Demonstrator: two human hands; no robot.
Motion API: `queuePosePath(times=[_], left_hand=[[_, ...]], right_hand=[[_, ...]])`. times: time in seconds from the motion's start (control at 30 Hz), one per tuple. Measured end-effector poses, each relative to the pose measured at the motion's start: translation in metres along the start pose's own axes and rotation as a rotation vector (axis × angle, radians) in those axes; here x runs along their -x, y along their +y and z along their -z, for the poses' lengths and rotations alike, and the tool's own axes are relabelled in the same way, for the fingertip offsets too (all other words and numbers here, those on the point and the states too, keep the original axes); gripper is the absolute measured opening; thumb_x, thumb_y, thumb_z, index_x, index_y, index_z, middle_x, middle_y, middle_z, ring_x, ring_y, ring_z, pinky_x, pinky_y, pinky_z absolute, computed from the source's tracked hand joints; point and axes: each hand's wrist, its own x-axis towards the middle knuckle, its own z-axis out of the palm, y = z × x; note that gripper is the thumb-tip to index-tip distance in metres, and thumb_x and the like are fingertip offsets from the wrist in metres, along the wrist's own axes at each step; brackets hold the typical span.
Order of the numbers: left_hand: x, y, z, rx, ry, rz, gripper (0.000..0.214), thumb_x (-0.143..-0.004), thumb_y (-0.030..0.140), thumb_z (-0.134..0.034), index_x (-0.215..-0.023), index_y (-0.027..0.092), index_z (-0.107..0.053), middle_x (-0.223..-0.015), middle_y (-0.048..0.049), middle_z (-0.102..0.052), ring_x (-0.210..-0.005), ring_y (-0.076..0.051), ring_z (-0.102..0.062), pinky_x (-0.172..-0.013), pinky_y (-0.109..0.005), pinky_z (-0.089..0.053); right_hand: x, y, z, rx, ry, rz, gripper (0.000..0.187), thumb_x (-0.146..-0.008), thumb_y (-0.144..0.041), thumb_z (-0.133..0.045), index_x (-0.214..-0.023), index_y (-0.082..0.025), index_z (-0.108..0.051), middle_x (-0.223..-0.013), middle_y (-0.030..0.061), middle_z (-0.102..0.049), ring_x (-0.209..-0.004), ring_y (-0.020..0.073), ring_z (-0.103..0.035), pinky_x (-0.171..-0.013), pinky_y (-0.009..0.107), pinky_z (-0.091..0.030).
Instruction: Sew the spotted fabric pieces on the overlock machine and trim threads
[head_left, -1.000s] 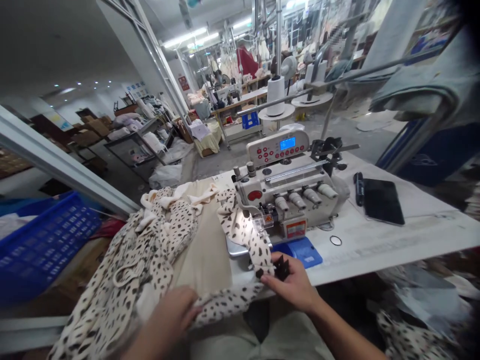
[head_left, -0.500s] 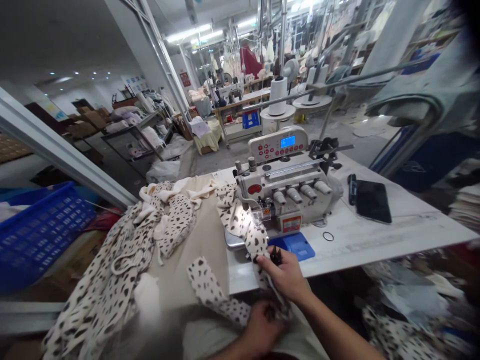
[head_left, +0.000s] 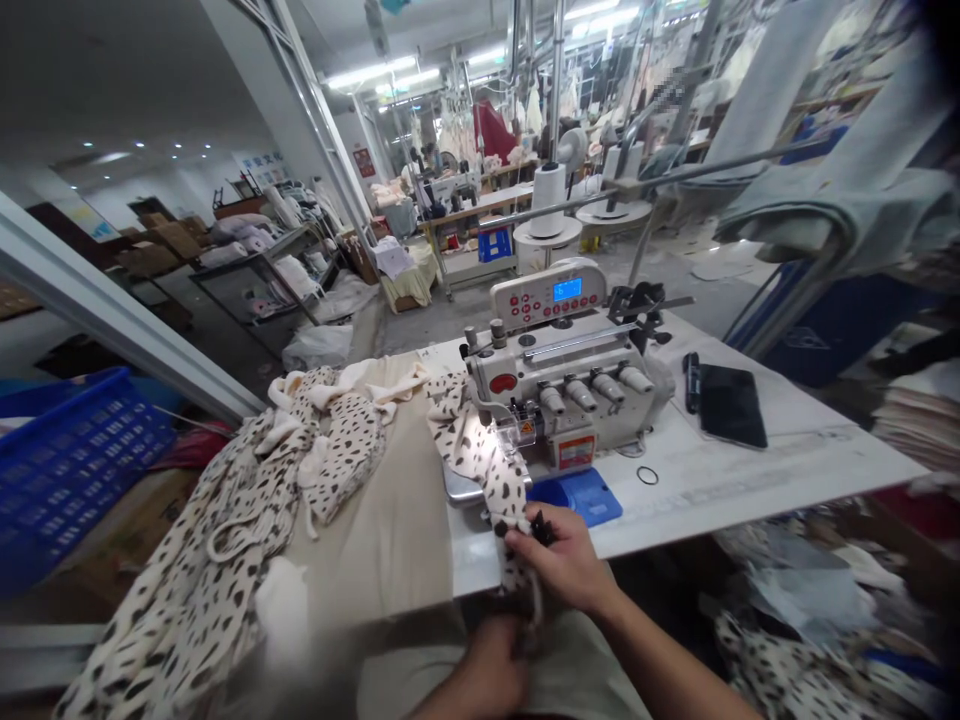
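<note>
Cream black-spotted fabric strip (head_left: 507, 488), at the left end of the white metal sewing machine (head_left: 536, 372); pinched in front by closed right hand (head_left: 564, 556); cannot tell grip of blurred left hand (head_left: 495, 662), farther forward of machine; best guided flat, without tugging.

Cream fabric strip (head_left: 504, 487), dark-spotted, curved, brightly lit at sewing machine (head_left: 574, 372)

Sewing mach. (head_left: 607, 345): LCD (head_left: 567, 289) reads prob. 6; warning triangle (head_left: 527, 427) on front.

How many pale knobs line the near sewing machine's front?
4: one knob nearest the spotted fabric, a second and third to its right, and the fourth at the row's right end. None looks hidden.
</note>
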Motion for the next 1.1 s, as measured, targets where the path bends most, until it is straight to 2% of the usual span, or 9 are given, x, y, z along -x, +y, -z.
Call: queuePosePath(times=[0.03,0.1,0.13,0.2,0.3,0.43,0.57,0.97,1.1], left_hand=[[0.014,0.017,0.003,-0.082,-0.079,-0.044,0.03,-0.064,0.007,-0.079,-0.091,0.021,-0.077,-0.092,-0.0018,-0.077,-0.098,-0.022,-0.069,-0.097,-0.03,-0.05],[0.04,0.057,0.008,-0.554,-0.461,-0.328,0.031,-0.074,0.008,-0.067,-0.1,0.022,-0.077,-0.087,-0.0009,-0.076,-0.082,-0.018,-0.071,-0.083,-0.029,-0.055],[0.05,0.078,0.009,-0.649,-0.497,-0.518,0.032,-0.08,0.007,-0.058,-0.103,0.021,-0.076,-0.084,-0.0022,-0.076,-0.076,-0.015,-0.07,-0.078,-0.027,-0.055],[0.059,0.118,0.007,-0.702,-0.229,-1.008,0.03,-0.084,0.004,-0.051,-0.096,0.019,-0.073,-0.077,-0.0037,-0.072,-0.073,-0.014,-0.067,-0.074,-0.026,-0.054],[0.051,0.158,0.001,-0.869,0.164,-1.348,0.026,-0.085,0.004,-0.053,-0.101,0.018,-0.069,-0.095,-0.009,-0.069,-0.092,-0.019,-0.066,-0.082,-0.032,-0.055],[0.029,0.171,-0.003,-1.164,0.302,-1.288,0.025,-0.088,0.015,-0.059,-0.111,0.019,-0.066,-0.116,-0.0117,-0.065,-0.114,-0.025,-0.059,-0.103,-0.045,-0.048],[0.022,0.167,-0.002,-1.286,0.377,-1.264,0.023,-0.089,0.022,-0.062,-0.112,0.021,-0.066,-0.118,-0.0106,-0.064,-0.12,-0.027,-0.056,-0.109,-0.051,-0.042],[0.011,0.181,0.002,-1.317,0.428,-1.279,0.013,-0.091,0.019,-0.059,-0.102,0.021,-0.067,-0.119,-0.01,-0.065,-0.126,-0.028,-0.055,-0.112,-0.054,-0.039],[0.012,0.176,0.002,-1.333,0.34,-1.39,0.018,-0.09,0.014,-0.057,-0.103,0.019,-0.068,-0.11,-0.0103,-0.068,-0.108,-0.024,-0.062,-0.1,-0.045,-0.05]], right_hand=[[0.0,-0.001,0.0,0.008,-0.009,0.018,0.025,-0.088,-0.035,-0.068,-0.069,-0.018,-0.065,-0.066,-0.0006,-0.063,-0.063,0.0155,-0.056,-0.063,0.027,-0.044],[0.0,-0.001,0.0,0.008,-0.007,0.047,0.026,-0.087,-0.035,-0.07,-0.067,-0.019,-0.064,-0.065,-0.0007,-0.063,-0.062,0.0155,-0.057,-0.063,0.027,-0.044],[0.001,-0.001,0.0,0.0,0.003,0.056,0.026,-0.086,-0.036,-0.071,-0.067,-0.019,-0.064,-0.064,-0.0008,-0.063,-0.061,0.0154,-0.057,-0.063,0.027,-0.045],[0.003,0.0,0.0,-0.016,0.042,0.06,0.026,-0.083,-0.037,-0.075,-0.067,-0.019,-0.064,-0.063,-0.001,-0.063,-0.059,0.0153,-0.057,-0.06,0.027,-0.045],[0.006,0.003,0.0,-0.034,0.098,0.02,0.026,-0.077,-0.038,-0.081,-0.07,-0.02,-0.063,-0.063,-0.0014,-0.063,-0.058,0.0151,-0.056,-0.057,0.026,-0.044],[0.009,0.007,0.0,-0.149,0.125,-0.045,0.024,-0.078,-0.039,-0.081,-0.08,-0.019,-0.068,-0.072,0.0008,-0.066,-0.065,0.0165,-0.059,-0.061,0.026,-0.048],[0.009,0.008,-0.004,-0.265,0.189,-0.08,0.024,-0.083,-0.039,-0.077,-0.095,-0.019,-0.072,-0.085,0.0046,-0.073,-0.075,0.0188,-0.066,-0.071,0.029,-0.053],[0.002,0.006,-0.009,-0.311,0.227,-0.175,0.036,-0.081,-0.048,-0.078,-0.098,-0.017,-0.07,-0.084,0.008,-0.076,-0.073,0.0217,-0.069,-0.069,0.033,-0.057],[-0.001,-0.001,-0.007,-0.201,0.21,-0.107,0.032,-0.087,-0.048,-0.072,-0.095,-0.018,-0.073,-0.086,0.0082,-0.076,-0.079,0.0238,-0.07,-0.075,0.035,-0.057]])
